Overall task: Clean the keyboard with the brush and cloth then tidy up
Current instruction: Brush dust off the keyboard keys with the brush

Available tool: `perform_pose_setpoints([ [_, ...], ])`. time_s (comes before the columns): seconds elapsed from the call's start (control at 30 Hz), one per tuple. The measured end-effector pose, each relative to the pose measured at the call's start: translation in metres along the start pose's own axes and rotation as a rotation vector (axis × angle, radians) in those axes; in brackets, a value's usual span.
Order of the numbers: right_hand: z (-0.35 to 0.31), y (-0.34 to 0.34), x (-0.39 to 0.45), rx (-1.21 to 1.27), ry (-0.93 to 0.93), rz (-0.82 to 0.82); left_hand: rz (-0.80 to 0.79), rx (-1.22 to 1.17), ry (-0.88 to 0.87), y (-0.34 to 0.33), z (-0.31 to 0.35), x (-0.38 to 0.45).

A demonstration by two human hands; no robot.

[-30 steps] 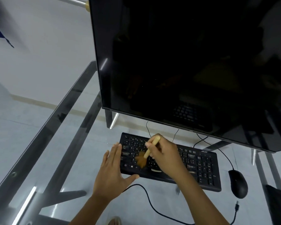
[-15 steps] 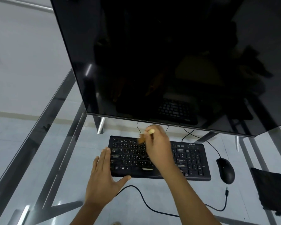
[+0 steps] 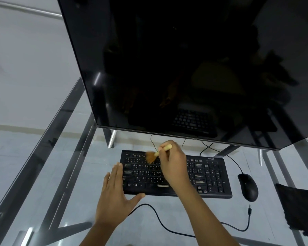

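Observation:
A black keyboard [image 3: 210, 176] lies on the glass desk below the monitor. My right hand [image 3: 174, 166] hovers over its middle and grips a small brush [image 3: 152, 156] with a pale wooden handle and brown bristles; the bristles touch the upper left key rows. My left hand [image 3: 115, 197] lies flat with fingers spread at the keyboard's front left corner, its thumb along the front edge. A black cloth [image 3: 300, 208] rests on the desk at the far right, apart from both hands.
A large dark monitor [image 3: 185, 68] overhangs the keyboard's far side. A black mouse [image 3: 247, 187] sits right of the keyboard. A loose black cable [image 3: 167, 226] with a jack plug curls along the front of the glass desk [image 3: 43, 174], whose metal frame shows beneath.
The brush swept from the keyboard's lower left keys up to the top rows, and its bristles now sit on the upper left keys. My left hand stayed at the front left corner.

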State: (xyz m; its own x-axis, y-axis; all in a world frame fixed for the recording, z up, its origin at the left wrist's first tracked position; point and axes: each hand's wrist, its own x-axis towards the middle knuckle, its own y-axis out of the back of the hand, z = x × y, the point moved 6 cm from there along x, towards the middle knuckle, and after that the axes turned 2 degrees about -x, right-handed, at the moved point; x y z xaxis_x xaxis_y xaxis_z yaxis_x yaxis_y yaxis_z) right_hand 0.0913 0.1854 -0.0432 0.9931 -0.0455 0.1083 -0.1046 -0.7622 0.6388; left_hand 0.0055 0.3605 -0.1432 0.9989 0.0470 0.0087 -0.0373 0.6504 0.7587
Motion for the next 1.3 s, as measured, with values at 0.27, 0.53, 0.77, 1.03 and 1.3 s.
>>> perform_pose_setpoints([
  [0.27,0.0,0.017,-0.008,-0.064,0.17,0.054,0.017,-0.011,-0.006,-0.001,-0.001,0.001],
  [0.53,0.005,0.02,-0.016,-0.11,0.193,-0.007,0.021,-0.013,0.001,-0.001,-0.003,0.0],
  [0.77,0.01,0.025,-0.019,-0.138,0.133,-0.046,0.058,-0.008,-0.012,0.005,0.004,0.001],
  [1.03,0.003,0.022,-0.023,-0.169,0.178,-0.098,0.026,-0.013,0.021,0.006,0.007,-0.001],
  [1.3,-0.008,0.0,-0.039,-0.099,0.16,-0.218,-0.019,-0.032,0.051,0.001,-0.002,0.0],
])
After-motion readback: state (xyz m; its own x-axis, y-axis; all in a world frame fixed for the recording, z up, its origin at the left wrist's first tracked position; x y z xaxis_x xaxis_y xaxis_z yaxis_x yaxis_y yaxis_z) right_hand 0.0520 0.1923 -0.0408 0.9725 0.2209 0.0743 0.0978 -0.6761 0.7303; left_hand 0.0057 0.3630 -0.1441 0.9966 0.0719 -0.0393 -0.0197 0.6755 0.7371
